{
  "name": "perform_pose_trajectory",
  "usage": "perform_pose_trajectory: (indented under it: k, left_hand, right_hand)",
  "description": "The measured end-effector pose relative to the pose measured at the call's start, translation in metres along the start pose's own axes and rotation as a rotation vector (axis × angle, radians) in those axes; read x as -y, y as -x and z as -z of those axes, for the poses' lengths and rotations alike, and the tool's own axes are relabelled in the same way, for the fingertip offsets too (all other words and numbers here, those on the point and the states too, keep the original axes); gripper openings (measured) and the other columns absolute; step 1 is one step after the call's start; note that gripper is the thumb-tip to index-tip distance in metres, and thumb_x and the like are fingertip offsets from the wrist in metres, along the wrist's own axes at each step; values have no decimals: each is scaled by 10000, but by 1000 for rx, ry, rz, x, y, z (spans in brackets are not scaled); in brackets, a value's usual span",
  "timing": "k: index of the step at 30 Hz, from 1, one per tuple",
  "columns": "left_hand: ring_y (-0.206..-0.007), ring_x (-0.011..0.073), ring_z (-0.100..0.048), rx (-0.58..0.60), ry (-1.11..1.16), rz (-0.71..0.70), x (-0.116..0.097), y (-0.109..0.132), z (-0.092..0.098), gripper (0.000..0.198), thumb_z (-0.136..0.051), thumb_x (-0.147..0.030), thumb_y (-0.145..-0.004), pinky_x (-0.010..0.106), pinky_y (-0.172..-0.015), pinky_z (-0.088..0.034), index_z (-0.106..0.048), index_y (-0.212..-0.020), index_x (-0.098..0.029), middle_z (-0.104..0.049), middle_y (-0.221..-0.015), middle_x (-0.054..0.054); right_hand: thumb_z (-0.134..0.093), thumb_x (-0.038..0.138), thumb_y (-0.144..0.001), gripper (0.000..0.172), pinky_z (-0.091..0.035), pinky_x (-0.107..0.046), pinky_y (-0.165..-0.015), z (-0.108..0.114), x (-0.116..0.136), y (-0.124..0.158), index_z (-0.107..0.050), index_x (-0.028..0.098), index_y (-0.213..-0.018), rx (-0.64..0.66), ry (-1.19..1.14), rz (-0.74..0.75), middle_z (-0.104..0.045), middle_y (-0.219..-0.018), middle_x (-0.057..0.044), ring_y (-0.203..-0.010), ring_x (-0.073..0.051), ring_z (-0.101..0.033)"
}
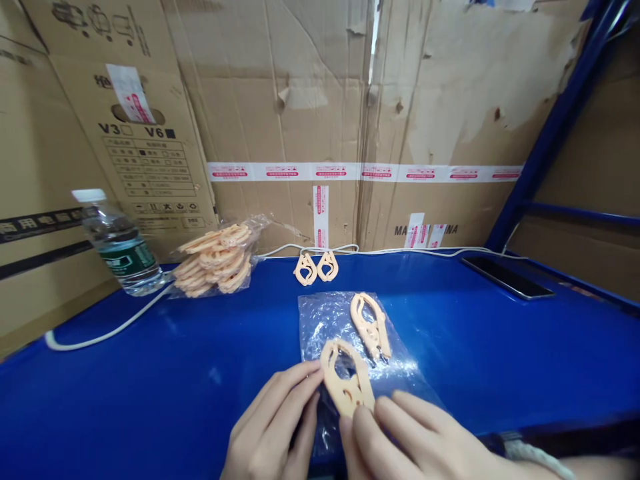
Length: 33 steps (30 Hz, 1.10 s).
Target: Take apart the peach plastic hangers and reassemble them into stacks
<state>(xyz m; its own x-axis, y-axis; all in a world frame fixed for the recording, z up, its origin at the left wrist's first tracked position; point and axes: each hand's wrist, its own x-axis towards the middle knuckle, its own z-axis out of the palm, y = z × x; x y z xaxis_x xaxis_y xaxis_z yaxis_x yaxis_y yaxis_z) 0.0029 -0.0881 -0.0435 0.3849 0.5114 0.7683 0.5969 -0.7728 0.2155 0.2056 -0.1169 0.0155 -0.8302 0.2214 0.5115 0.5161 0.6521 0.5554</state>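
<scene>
A peach-coloured folded plastic hanger [350,380] is between my two hands, above a clear plastic bag [320,320]. My left hand [277,420] has its fingertips pressed against the hanger's left edge, the thumb partly tucked underneath. At the lower end, my right hand [400,433] pinches the same hanger between thumb and fingers, covering that end. A second folded hanger [370,323] lies on the bag, just beyond the held one. Further back, two more small hangers [306,269] stand side by side near the cardboard.
A transparent bag stuffed with several hangers [215,260] lies at the back left beside a water bottle [125,250]. A phone [505,277] rests at the right on the blue tabletop [150,393]. White cable [110,340] runs along the back, where cardboard [280,120] forms a wall.
</scene>
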Motion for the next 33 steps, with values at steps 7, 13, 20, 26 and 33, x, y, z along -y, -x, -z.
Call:
perform_pose_trajectory:
  k: [7, 13, 20, 26, 33]
  left_hand:
    - [-1100, 200, -632, -19, -7, 4, -2, 1, 0, 306, -503, -38, -913, 296, -949, -559, -585, -1191, -135, -639, -1199, 118]
    - [-1111, 208, -632, -35, -34, -18, -1, 1, -1, 326, -486, -36, -907, 302, -948, -560, -590, -1196, -144, -648, -1198, 105]
    - [-1063, 195, -658, -76, -19, -30, -3, -2, -1, 300, -477, -46, -906, 266, -917, -570, -610, -1153, -151, -671, -1159, 95]
    - [-1046, 175, -665, -72, 6, -7, -5, -4, 1, 300, -453, -52, -913, 234, -913, -563, -611, -1146, -155, -673, -1147, 87]
    - [-1068, 189, -657, -12, -5, -23, -2, -4, 3, 324, -441, -54, -918, 243, -906, -565, -594, -1183, -161, -661, -1173, 100]
  right_hand:
    - [-453, 114, -828, 286, -547, -349, -512, -25, -1, -11, -704, 41, -943, 46, -14, 4, -714, -840, -188, -612, -248, -663]
    - [-459, 109, -822, 335, -599, -404, -701, -46, 4, -9, -695, -5, -1031, 50, 6, -49, -715, -1018, -241, -848, -317, -705]
    - [-413, 175, -878, 384, -586, -385, -826, -38, 15, 2, -663, 44, -1139, 6, 35, -127, -694, -1143, -184, -1008, -307, -687]
    - [-338, 242, -933, 428, -588, -386, -799, -48, 19, 6, -668, 38, -1114, -16, 29, -172, -709, -1109, -177, -928, -282, -712]
    - [-420, 344, -898, 456, -574, -372, -801, -53, 10, 2, -667, 21, -1104, -17, -7, -163, -696, -1142, -182, -1037, -308, -669]
